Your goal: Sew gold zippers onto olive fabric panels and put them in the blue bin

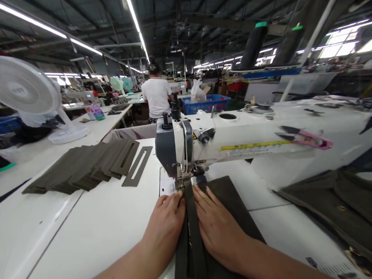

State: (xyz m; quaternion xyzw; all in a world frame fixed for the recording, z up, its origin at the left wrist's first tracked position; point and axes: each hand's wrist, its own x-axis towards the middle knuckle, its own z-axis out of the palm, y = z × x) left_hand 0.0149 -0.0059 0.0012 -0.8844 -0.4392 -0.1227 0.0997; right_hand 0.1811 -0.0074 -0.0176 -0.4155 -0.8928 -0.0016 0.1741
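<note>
The left hand (pixel 163 225) and the right hand (pixel 219 231) lie flat and apart on one olive fabric panel (pixel 229 203), not gripping. Between them runs one olive strip (pixel 192 234), its near end cut off by the view and its far end going under the presser foot (pixel 181 182) of the sewing machine (pixel 235 141). The needle is hard to make out. Left of the machine lie one overlapping row of olive pieces (pixel 80 167) and one slotted olive piece (pixel 137 166). On the machine arm lies one pair of pink thread snips (pixel 306 137). Beyond the machine, one person in a white shirt (pixel 155 97) has their back turned, and one blue crate (pixel 206 103) stands further right.
</note>
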